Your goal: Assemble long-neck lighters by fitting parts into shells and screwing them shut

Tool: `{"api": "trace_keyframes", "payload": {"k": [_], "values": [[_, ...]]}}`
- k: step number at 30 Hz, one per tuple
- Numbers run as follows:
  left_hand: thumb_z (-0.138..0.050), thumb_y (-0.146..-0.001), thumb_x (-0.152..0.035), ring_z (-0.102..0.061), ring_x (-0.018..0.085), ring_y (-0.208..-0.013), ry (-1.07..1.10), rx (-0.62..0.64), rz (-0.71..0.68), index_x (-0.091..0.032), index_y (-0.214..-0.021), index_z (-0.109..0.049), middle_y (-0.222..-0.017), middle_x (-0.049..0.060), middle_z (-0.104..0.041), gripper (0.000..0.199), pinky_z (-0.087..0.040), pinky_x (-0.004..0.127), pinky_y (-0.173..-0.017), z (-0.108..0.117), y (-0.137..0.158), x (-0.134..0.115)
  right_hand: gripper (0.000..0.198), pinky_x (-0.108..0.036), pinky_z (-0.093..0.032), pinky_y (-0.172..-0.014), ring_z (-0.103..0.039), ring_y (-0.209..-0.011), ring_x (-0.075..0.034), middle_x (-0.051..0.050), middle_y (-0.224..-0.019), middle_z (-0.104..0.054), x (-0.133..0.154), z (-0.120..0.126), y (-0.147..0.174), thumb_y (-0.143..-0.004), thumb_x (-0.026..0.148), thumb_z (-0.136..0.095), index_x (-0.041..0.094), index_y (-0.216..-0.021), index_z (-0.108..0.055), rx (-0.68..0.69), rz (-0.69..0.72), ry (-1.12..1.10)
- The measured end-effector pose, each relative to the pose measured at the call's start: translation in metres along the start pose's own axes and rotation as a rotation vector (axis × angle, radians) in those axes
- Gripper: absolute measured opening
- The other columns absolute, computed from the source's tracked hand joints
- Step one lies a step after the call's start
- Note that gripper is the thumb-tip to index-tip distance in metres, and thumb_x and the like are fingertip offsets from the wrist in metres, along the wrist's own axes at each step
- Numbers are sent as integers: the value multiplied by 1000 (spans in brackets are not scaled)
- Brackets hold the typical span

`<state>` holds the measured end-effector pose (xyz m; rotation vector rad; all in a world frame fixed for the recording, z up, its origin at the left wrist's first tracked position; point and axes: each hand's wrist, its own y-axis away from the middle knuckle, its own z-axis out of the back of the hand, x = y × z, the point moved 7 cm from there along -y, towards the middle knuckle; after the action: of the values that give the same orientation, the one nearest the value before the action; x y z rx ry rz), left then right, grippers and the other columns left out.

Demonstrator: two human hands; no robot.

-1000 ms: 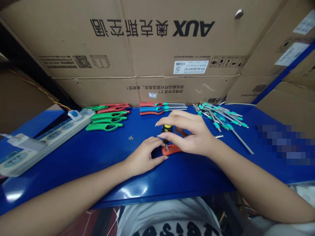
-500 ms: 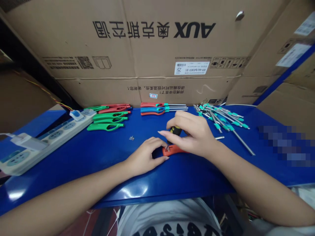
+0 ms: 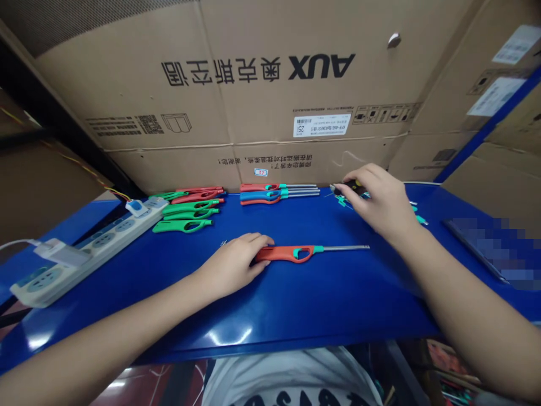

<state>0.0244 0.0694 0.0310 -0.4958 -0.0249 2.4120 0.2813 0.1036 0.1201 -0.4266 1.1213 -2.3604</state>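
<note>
An orange gas lighter (image 3: 284,253) with a teal trigger and a long metal tube lies flat on the blue table. My left hand (image 3: 236,262) grips its handle end, thumb and fingers on either side. Farther back on the right, my right hand (image 3: 378,200) is closed round a black and yellow screwdriver (image 3: 354,186), held above the pile of metal tubes with teal parts (image 3: 341,201). The hand hides much of that pile. Small screws (image 3: 223,243) lie just behind my left hand, partly covered by it.
Green and red lighter handles (image 3: 182,225) lie at the back left, beside a white power strip (image 3: 91,251) with plugs in it. Several lighters with tubes (image 3: 260,196) are lined up at the back middle. A large cardboard box (image 3: 253,113) stands behind the table. A dark flat object (image 3: 473,248) lies right.
My right hand has lifted the screwdriver off the orange lighter and moved it back and right, over the tubes. My left hand and the lighter have shifted left, and the lighter's tube now shows.
</note>
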Motion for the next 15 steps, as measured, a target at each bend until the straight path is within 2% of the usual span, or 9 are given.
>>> {"api": "trace_keyframes", "payload": {"k": [2, 5, 10, 15], "values": [[-61, -91, -17, -66, 26, -108, -25, 0, -31, -23, -121, -62, -118, 9, -69, 31, -53, 39, -94, 0, -7, 2, 16, -37, -49, -73, -63, -81, -25, -9, -87, -66, -22, -7, 7, -95, 33, -59, 20, -88, -65, 12, -77, 54], [-63, -89, -18, -68, 27, -106, -62, 18, -43, -20, -118, -65, -116, 9, -71, 29, -54, 38, -93, 3, -25, 14, 14, -37, -47, -71, -61, -77, -24, -9, -85, -64, -39, -15, 13, -92, 31, -61, 19, -85, -64, 37, -150, 115], [-65, -85, -22, -71, 26, -103, -124, 26, 86, -18, -113, -69, -114, 9, -75, 29, -56, 35, -90, 17, -57, 58, 10, -33, -44, -66, -60, -78, -24, -8, -87, -61, -40, -25, 16, -90, 28, -62, 19, -86, -63, 125, -207, 164], [-66, -82, -23, -71, 27, -100, -165, -3, 159, -17, -108, -73, -112, 9, -76, 27, -55, 35, -91, 29, -73, 89, 12, -33, -46, -69, -59, -79, -23, -9, -93, -56, -41, -40, 23, -92, 30, -60, 18, -91, -64, 246, -273, 183]]}}
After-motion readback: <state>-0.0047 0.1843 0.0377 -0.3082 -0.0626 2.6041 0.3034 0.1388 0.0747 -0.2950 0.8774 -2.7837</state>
